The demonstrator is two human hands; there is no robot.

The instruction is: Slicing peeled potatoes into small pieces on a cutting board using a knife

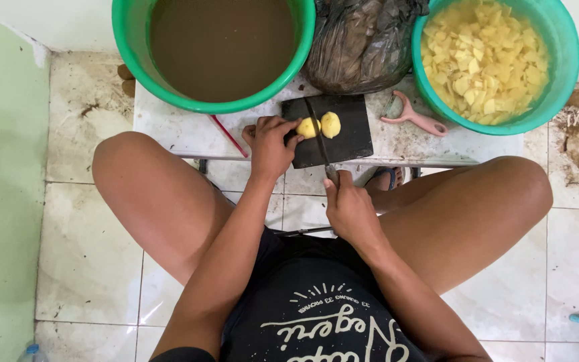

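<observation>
A peeled yellow potato lies cut in two on a black cutting board (353,137). My left hand (269,144) presses the left potato half (307,127) down with its fingertips. The right potato half (330,124) lies free beside it. My right hand (351,211) grips the handle of a long knife (317,137), whose blade runs up between the two halves. The board rests on a low white table (169,127) between my knees.
A green basin of murky brown water (219,40) stands at the back left, a green basin of cut potato pieces (487,57) at the back right, a dark plastic bag (363,40) between them. A pink peeler (413,117) lies right of the board. Tiled floor surrounds the table.
</observation>
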